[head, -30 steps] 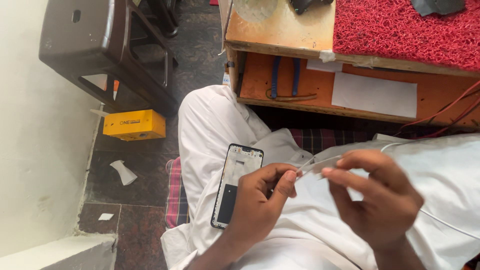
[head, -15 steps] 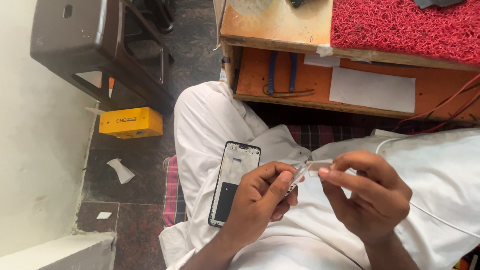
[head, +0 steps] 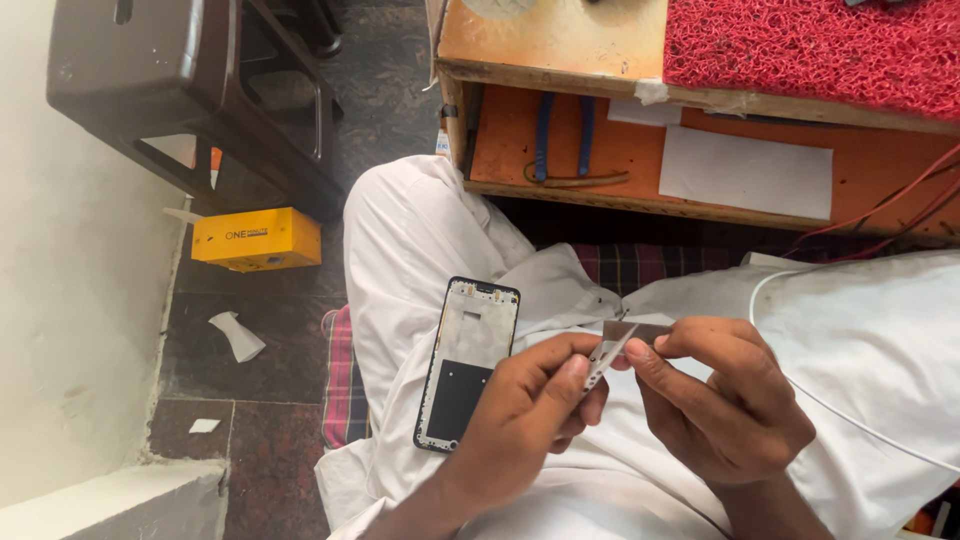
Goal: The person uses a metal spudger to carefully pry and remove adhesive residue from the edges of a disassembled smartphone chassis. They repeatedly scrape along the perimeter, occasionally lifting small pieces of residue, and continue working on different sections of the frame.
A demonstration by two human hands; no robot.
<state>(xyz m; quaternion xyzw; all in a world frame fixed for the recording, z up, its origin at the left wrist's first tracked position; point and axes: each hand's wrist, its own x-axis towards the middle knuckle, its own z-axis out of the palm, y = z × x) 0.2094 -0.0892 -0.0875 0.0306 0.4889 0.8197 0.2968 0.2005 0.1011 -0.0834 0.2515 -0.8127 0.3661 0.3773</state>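
Both hands pinch one thin pale strip over the lap.

The left hand (head: pixel 525 405) and right hand (head: pixel 725 400) each close thumb and forefinger on the strip (head: pixel 612 345), which spans the small gap between them (its exact kind is too small to tell). A bare phone frame (head: pixel 467 362) lies on the white-clad thigh, just beside the left hand.

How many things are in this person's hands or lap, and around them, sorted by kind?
Phone frame on the lap: 1
Thin strip held by both hands: 1
Yellow box: 1
Dark stool: 1
Red mat: 1
Blue-handled pliers: 1
Total: 6
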